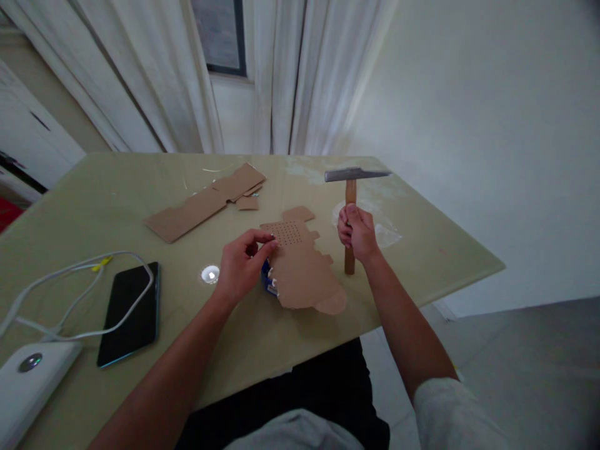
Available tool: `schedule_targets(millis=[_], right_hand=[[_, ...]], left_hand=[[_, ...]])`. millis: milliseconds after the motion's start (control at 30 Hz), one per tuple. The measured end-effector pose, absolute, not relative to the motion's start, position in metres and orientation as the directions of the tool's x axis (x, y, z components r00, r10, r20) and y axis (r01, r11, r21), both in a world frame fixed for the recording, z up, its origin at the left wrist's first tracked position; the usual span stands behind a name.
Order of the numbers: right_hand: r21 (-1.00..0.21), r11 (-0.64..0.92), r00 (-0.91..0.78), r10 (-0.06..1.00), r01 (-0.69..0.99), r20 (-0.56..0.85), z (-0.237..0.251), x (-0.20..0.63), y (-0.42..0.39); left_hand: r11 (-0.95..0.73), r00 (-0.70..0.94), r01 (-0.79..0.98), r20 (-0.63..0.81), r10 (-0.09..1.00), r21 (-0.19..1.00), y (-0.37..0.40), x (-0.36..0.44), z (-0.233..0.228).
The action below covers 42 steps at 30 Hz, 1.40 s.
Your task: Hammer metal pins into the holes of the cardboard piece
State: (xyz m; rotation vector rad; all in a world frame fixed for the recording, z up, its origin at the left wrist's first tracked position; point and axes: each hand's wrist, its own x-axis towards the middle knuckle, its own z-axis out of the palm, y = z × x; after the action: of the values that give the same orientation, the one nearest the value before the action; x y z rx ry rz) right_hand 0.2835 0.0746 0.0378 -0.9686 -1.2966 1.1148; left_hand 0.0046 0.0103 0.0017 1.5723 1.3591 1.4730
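Near the table's (422,250) front edge, the left hand (241,265) pinches the rim of a perforated cardboard piece (300,265) lying flat, while the right hand (357,232) grips a hammer (350,181) upright just beside it, toward the right corner.

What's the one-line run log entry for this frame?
left hand: pinching perforated cardboard piece | right hand: gripping hammer upright | table: phone

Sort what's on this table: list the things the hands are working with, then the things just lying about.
In use:
hammer in right hand
perforated cardboard cutout under left hand
blue object beneath it

Lying about:
cardboard pieces
phone
white cable
white device
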Motion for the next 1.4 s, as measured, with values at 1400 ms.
schedule_targets(millis=[1400], right_hand=[[-0.918, 0.387, 0.131, 0.918, -0.092, 0.374, 0.033, 0.27, 0.064]], left_hand=[[-0.358, -0.075, 0.391, 0.417, 0.906, 0.848, 0.009, 0.004, 0.002]])
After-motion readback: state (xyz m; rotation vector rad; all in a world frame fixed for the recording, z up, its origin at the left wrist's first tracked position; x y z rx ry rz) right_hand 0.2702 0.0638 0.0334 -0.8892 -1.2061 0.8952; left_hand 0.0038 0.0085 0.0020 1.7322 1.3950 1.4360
